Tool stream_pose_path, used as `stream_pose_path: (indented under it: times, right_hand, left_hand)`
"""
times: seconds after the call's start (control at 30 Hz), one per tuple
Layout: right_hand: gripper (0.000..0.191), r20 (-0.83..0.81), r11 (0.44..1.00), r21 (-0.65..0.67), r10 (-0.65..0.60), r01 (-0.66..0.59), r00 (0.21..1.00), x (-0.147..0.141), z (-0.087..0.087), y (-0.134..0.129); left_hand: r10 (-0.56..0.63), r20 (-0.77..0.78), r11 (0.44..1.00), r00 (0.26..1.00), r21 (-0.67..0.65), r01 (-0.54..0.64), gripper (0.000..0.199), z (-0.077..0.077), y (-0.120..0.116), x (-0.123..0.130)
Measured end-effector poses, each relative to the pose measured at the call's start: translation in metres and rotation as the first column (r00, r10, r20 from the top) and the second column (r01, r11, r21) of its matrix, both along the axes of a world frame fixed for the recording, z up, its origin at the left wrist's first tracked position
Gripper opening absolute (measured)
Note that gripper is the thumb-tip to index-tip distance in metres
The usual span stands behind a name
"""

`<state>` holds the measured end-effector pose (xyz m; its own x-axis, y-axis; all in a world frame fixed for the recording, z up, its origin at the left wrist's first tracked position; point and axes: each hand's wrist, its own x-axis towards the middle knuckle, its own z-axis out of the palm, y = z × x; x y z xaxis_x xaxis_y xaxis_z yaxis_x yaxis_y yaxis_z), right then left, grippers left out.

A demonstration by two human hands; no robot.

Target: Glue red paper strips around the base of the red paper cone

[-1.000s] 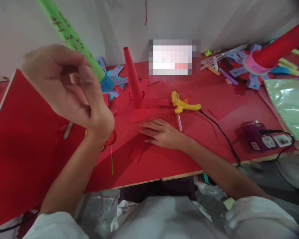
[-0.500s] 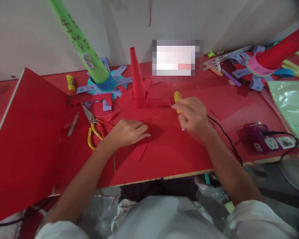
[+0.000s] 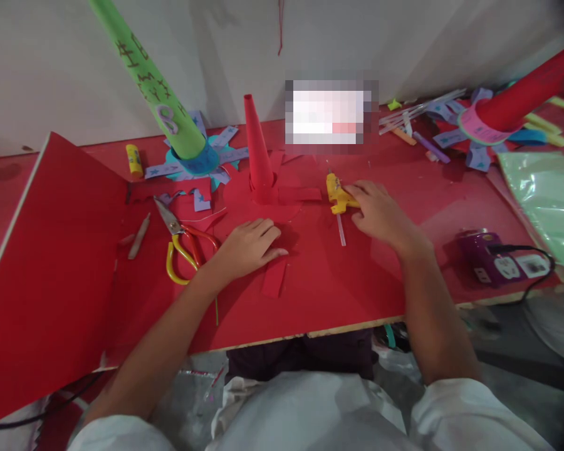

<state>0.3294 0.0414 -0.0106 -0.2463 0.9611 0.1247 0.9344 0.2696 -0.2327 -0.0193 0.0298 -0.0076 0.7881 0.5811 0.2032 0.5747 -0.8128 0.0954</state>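
Observation:
My right hand (image 3: 378, 213) is at the yellow hot glue gun (image 3: 337, 195), its thumb and fingers closed around the handle. A clear glue stick (image 3: 341, 230) pokes out of the gun's back. On the table, my left hand (image 3: 248, 247) has curled fingers over a red paper strip (image 3: 275, 279); the strip's upper end is hidden under them. Just beyond stands a red paper cone (image 3: 259, 147), with a flat red strip (image 3: 299, 194) extending rightward from its base. Scissors (image 3: 181, 244) with yellow and red handles lie open left of my left hand.
A green paper cone (image 3: 155, 81) on a blue base stands at the back left, near a yellow glue tube (image 3: 134, 160). A red board (image 3: 51, 269) rises at left. On the right are a purple power adapter (image 3: 486, 257), another red cone (image 3: 536, 94) and a green plastic packet (image 3: 543, 207).
My right hand has moved slightly right and settled on the glue gun's handle, exposing more of the gun. The strip under my left hand has turned and shows more.

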Motion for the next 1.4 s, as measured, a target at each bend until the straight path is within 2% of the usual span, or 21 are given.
stream_pose_path:
  times: [0.2,0.37,0.47,0.53,0.67,0.77,0.87,1.0,1.13,1.4]
  right_hand:
    - [0.053,0.002,0.996,0.092,-0.021,0.021,1.0,-0.001,-0.01,0.002]
    - [0.045,-0.021,0.974,0.226,-0.027,0.031,0.999,-0.003,-0.004,0.002]
    - [0.028,-0.096,0.936,0.344,-0.046,0.077,0.994,-0.007,0.005,0.0]
    - [0.022,-0.146,0.919,0.389,-0.006,0.063,0.989,-0.014,0.01,-0.004]
    - [0.023,-0.132,0.938,0.335,0.135,-0.084,0.982,-0.036,0.015,-0.015]
    - [0.025,-0.061,0.944,0.263,0.222,-0.199,0.973,-0.056,0.012,-0.019]
    - [0.025,0.032,0.941,0.223,0.254,-0.255,0.967,-0.07,0.004,-0.018]
    - [0.024,0.064,0.935,0.259,0.234,-0.243,0.97,-0.083,-0.004,-0.014]
    - [0.025,0.065,0.927,0.307,0.204,-0.214,0.977,-0.091,-0.01,-0.012]
    - [0.028,0.121,0.934,0.278,0.197,-0.224,0.973,-0.098,-0.015,-0.007]
  left_hand:
    - [-0.031,0.022,0.999,0.999,-0.042,0.032,0.045,0.004,-0.002,-0.002]
    - [-0.006,0.011,0.999,1.0,-0.037,0.007,0.046,0.004,-0.003,0.001]
    - [0.06,0.004,0.998,0.998,-0.034,-0.059,0.044,0.003,-0.004,0.004]
    - [0.168,0.016,0.985,0.986,-0.035,-0.168,0.039,0.003,-0.006,0.004]
    - [0.465,0.056,0.885,0.884,-0.05,-0.462,0.031,0.006,-0.007,0.002]
    - [0.579,0.017,0.814,0.815,-0.063,-0.577,0.031,0.009,-0.007,0.003]
    - [0.616,-0.082,0.782,0.783,-0.056,-0.621,0.035,0.011,-0.007,0.006]
    - [0.63,-0.194,0.753,0.752,-0.084,-0.653,0.037,0.015,-0.005,0.01]
    - [0.636,-0.202,0.741,0.744,-0.108,-0.663,0.037,0.016,-0.003,0.01]
    - [0.631,-0.22,0.747,0.744,-0.087,-0.659,0.036,0.017,-0.004,0.012]
